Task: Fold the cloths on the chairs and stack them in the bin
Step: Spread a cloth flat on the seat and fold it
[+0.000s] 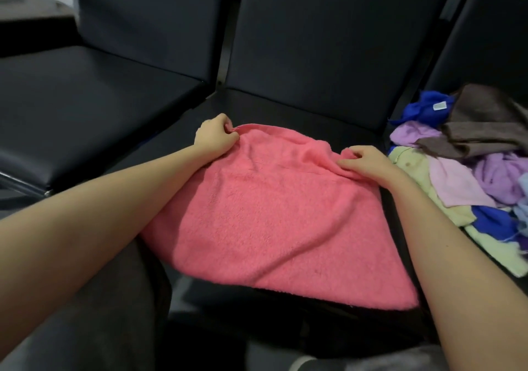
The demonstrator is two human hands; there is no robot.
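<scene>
My left hand (215,136) and right hand (368,162) pinched far corners of the pink terry towel (271,216); its near edge lay at six o'clock.

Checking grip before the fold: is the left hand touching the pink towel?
Touching. The head view shows the left hand pinching the far corner of the pink towel.

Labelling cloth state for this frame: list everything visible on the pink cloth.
The pink cloth is a coral-pink, fuzzy, terry-looking towel, roughly rectangular. It is spread mostly flat, with soft wrinkles, over the seat of the middle black chair. Its near edge reaches past the seat front. The left hand pinches its far left corner and the right hand pinches its far right corner, bunching the fabric there.
</scene>
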